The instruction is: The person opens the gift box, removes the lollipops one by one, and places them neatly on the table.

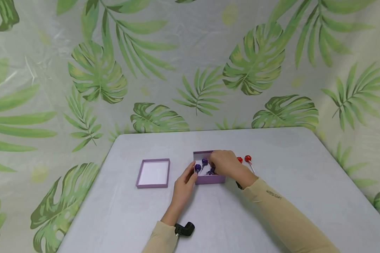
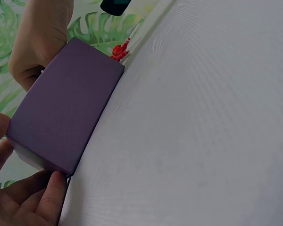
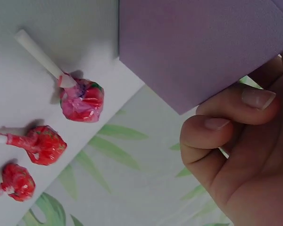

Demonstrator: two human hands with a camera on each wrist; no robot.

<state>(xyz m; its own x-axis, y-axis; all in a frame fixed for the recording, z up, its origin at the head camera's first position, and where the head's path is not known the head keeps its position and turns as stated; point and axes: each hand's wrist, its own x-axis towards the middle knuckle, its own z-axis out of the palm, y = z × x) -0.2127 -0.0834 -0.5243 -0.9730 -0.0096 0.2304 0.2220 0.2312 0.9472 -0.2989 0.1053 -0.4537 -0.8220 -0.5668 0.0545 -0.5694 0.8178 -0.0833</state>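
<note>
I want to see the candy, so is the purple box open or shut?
Open: the head view shows purple lollipops inside the purple box, and the right hand reaches in from above.

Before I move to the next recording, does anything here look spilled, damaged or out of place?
Nothing looks spilled or damaged; the purple box stands upright, red lollipops beside it. One small oddity: in the left wrist view, a thin, hair-like mark stands out dark against the pale tabletop.
</note>
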